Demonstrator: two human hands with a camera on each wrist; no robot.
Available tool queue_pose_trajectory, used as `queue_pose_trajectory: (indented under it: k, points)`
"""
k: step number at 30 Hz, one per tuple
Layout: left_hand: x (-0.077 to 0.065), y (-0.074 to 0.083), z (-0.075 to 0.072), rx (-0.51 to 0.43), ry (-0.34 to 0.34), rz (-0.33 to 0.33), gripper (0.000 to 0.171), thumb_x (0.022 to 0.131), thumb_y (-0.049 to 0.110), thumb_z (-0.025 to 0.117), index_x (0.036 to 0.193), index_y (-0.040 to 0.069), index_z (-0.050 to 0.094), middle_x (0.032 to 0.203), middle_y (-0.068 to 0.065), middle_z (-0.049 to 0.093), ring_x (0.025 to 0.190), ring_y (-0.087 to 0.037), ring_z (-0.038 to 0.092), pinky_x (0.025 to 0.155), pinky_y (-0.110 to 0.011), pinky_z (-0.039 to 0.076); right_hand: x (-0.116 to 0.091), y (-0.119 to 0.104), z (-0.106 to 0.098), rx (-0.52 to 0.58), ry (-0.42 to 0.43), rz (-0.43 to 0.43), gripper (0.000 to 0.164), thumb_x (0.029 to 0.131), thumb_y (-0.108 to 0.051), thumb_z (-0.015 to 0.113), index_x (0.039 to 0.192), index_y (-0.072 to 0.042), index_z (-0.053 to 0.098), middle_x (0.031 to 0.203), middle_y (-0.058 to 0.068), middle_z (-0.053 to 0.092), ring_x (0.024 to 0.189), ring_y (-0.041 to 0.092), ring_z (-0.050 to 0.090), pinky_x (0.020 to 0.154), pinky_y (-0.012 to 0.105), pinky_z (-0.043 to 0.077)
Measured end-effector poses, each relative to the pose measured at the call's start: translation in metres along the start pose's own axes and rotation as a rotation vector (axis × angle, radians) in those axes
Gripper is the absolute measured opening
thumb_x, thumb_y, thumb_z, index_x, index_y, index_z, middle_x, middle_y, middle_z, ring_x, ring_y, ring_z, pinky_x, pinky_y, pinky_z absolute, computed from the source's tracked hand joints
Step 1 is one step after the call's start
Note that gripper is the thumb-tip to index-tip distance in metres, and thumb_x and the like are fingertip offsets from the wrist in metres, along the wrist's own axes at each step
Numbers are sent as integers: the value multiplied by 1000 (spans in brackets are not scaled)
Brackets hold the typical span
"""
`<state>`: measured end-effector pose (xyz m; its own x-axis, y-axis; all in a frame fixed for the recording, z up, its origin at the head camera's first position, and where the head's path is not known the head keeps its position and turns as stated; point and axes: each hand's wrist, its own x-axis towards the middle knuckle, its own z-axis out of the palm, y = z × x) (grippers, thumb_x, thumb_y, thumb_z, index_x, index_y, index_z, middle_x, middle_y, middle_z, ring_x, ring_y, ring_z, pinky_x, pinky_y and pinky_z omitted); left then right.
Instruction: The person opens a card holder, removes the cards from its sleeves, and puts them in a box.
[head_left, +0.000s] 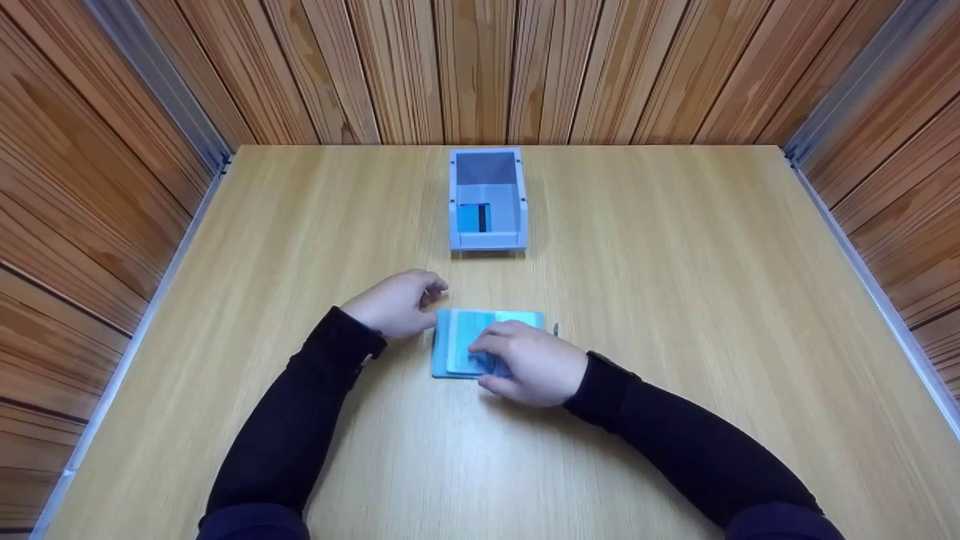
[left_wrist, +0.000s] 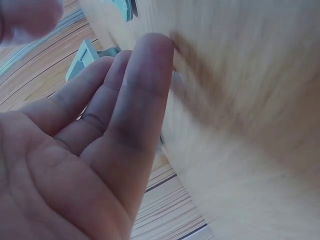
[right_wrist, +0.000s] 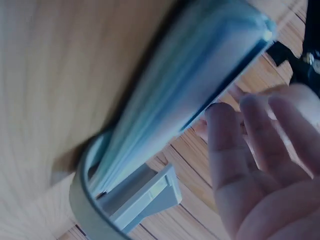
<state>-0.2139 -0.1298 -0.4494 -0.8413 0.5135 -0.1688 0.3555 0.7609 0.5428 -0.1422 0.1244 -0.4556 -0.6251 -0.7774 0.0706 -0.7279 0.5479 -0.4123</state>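
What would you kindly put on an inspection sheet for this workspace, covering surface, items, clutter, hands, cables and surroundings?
Surface: pale wood-grain tabletop.
Job's things: turquoise booklet-like item lying on the tabletop between the hands; grey-blue bin beyond it, holding a blue card-like piece with a dark stripe.
Clutter: small dark object by the turquoise item's right edge, too small to identify.
Hands: left hand at the item's left edge, fingers relaxed, contact unclear; right hand over the item's right part, thumb and fingers apart.
Cables: nothing seen.
Surroundings: wood-plank walls at the back and both sides, with metal strips at the corners.
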Motion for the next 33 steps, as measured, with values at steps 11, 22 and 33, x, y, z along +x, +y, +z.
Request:
queue_pose_trajectory:
  k: [11,22,33]
  points:
    - [1,1,-1,8,3,-17,51,81,19,63,129,4,58,111,-7,62,102,-23,58,93,-36,48,-1,-1,5,-75,-13,-32,33,91,-36,67,112,-11,73,121,3,64,118,21,55,103,36,44]
    - [-6,14,-3,29,5,-13,53,86,28,66,134,7,55,124,-7,61,112,-23,58,97,-39,48,1,-1,5,-86,-21,-43,34,91,-38,66,111,-12,73,121,2,63,119,21,54,103,36,44]
    - [-7,34,13,90,-98,70,70,75,36,80,136,13,54,130,0,57,113,-16,56,98,-34,48,0,1,5,-72,-23,-29,36,90,-40,67,111,-11,73,122,1,63,118,21,55,102,36,45]
